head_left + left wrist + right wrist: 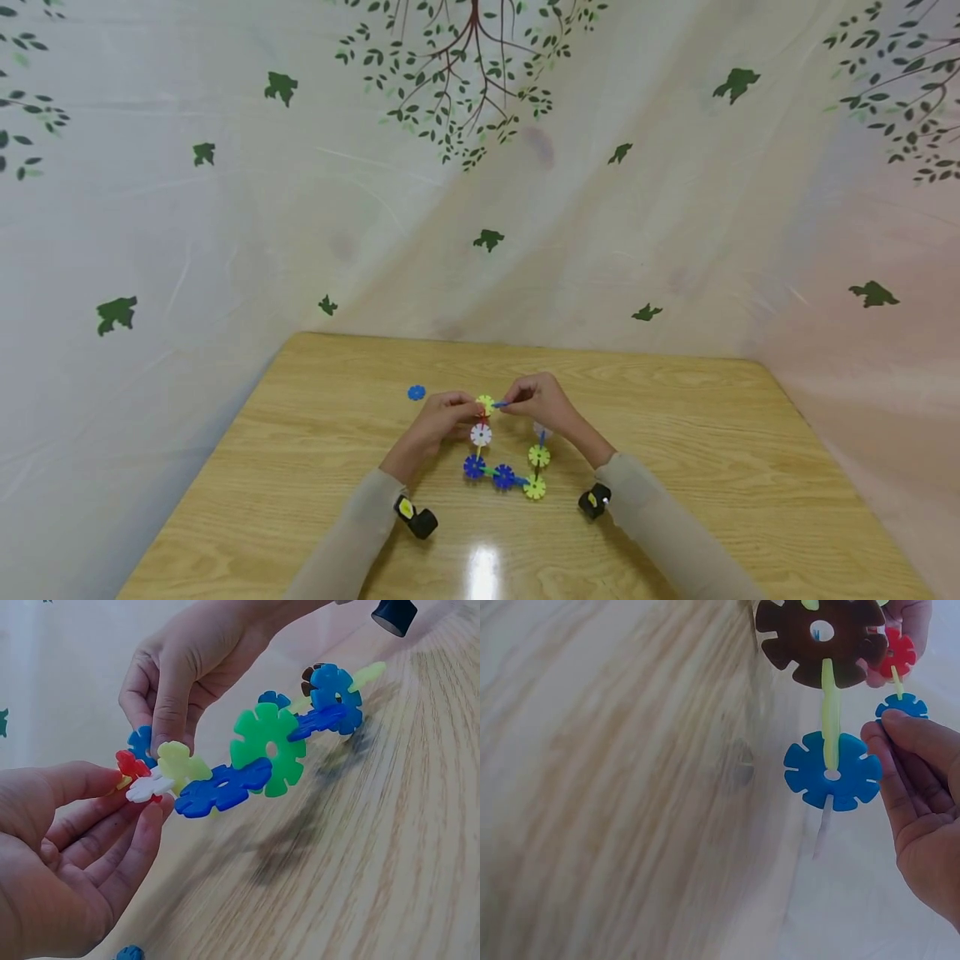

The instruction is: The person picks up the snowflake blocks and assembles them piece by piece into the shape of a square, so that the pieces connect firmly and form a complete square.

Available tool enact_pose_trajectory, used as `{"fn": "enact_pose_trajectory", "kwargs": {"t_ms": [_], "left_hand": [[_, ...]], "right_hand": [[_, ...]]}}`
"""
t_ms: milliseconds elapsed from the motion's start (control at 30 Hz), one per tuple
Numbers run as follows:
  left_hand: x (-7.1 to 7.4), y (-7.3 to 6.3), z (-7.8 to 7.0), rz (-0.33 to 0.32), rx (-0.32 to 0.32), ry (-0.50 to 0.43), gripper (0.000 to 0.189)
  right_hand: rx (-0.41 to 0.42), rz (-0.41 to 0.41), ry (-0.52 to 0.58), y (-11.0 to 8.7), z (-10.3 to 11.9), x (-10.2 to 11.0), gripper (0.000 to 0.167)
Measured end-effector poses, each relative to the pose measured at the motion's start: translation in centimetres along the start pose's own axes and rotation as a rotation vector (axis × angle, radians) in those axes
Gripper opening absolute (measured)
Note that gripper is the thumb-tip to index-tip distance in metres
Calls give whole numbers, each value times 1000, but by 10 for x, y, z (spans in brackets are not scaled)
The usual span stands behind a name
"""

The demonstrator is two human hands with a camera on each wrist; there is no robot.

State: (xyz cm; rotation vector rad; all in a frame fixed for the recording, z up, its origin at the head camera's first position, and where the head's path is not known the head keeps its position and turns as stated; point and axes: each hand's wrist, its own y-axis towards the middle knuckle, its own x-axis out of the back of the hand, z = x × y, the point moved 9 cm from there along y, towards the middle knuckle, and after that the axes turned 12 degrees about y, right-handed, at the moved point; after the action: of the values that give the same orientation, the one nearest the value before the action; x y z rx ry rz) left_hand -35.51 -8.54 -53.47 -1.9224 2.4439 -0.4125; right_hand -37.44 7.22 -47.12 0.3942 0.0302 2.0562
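A chain of notched, flower-shaped plastic discs is joined edge to edge in a U shape. My left hand pinches the left end at a yellow disc. My right hand holds a blue disc between thumb and fingers, its edge meeting that yellow disc. Below them come a red disc, a white disc and two dark blue discs with a green disc between. The other arm carries yellow discs, a brown disc and another blue disc, ending in a clear one.
One loose blue disc lies on the wooden table, left of the hands and farther back. A pale cloth backdrop with printed leaves and birds rises behind the table and along both sides.
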Motion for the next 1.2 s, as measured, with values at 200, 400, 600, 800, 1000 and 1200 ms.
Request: {"fn": "enact_pose_trajectory", "kwargs": {"t_ms": [200, 400, 600, 800, 1000, 1200], "left_hand": [[0, -1, 3, -13, 3, -42, 8], [0, -1, 4, -12, -1, -51, 9], [3, -4, 4, 30, -10, -34, 8], [8, -4, 5, 55, -17, -13, 9], [13, -5, 7, 76, -24, 25, 10], [21, -8, 8, 106, -29, 61, 13]], "right_hand": [[29, -3, -10, 3, -1, -3, 5], [18, 0, -42, 3, -2, -4, 4], [8, 20, -44, 6, -2, -8, 5], [42, 32, -74, 8, 1, -13, 5], [28, 44, -85, 10, -1, -21, 5], [19, 68, -79, 13, 2, -31, 6]]}}
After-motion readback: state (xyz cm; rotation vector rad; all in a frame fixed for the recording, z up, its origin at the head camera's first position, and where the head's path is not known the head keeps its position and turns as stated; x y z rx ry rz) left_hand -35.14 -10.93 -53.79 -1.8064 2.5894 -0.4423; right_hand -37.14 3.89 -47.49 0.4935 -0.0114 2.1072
